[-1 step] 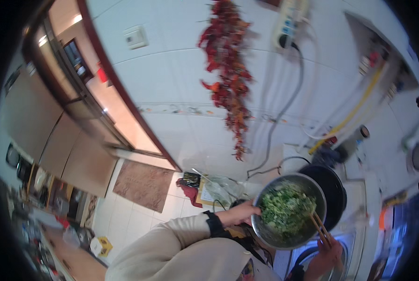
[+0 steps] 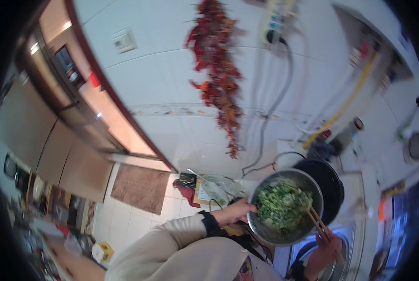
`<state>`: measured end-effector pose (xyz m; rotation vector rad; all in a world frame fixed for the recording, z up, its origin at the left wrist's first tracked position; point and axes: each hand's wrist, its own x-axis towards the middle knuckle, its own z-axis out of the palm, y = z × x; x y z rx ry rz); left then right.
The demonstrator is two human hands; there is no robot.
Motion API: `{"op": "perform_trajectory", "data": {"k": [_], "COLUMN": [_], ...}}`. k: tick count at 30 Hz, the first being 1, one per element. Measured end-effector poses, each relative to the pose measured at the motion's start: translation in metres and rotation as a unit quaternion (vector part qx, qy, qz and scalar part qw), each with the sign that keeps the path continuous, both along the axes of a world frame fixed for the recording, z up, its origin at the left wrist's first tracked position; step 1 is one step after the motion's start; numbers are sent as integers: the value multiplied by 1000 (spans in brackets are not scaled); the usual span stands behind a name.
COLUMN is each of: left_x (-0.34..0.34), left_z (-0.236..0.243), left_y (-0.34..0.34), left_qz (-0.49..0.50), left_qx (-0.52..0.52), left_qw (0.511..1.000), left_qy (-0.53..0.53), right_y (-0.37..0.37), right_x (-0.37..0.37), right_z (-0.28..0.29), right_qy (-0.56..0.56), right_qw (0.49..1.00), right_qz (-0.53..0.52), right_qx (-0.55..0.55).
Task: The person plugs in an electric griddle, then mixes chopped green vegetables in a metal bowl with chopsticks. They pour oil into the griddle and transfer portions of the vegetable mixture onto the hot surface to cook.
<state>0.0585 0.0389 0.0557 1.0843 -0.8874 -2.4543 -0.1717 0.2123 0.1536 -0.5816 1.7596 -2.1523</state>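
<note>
My left hand [image 2: 237, 210] is closed on the near-left rim of a steel mixing bowl [image 2: 265, 235]. Chopped greens [image 2: 282, 203] mixed with paler bits fill much of the bowl, which is tilted toward me. A pair of wooden chopsticks [image 2: 318, 223] is gripped in my right hand [image 2: 324, 253], their tips in the greens at the right side. Just behind the bowl, partly covered by it, is a black pot [image 2: 333, 189].
A steel sink [image 2: 350, 239] lies right of the bowl. A bottle [image 2: 347, 133] and a dark bag [image 2: 321, 151] stand by the wall. Dried red chillies [image 2: 214, 61] hang beside a power strip [image 2: 276, 21]. Greens in a plastic bag [image 2: 216, 187] lie left of the bowl.
The whole view has shifted slightly, so the wall and counter sit a little further left. Both hands keep their hold, and the chopsticks stay in the greens.
</note>
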Motion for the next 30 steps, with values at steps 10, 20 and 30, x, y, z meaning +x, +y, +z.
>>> {"op": "perform_trajectory", "data": {"k": [10, 20, 30], "left_x": [4, 6, 10], "left_z": [-16, -16, -25], "left_y": [-8, -6, -7], "left_qz": [-36, -23, -8], "left_qx": [63, 30, 50], "left_qw": [996, 999, 998], "left_qy": [-52, -38, -25], "right_y": [5, 9, 11], "right_x": [-2, -1, -2], "right_z": [2, 8, -2], "right_qy": [0, 0, 12], "right_qw": [992, 988, 985], "right_qz": [87, 116, 150], "right_qx": [-92, -106, -88]}}
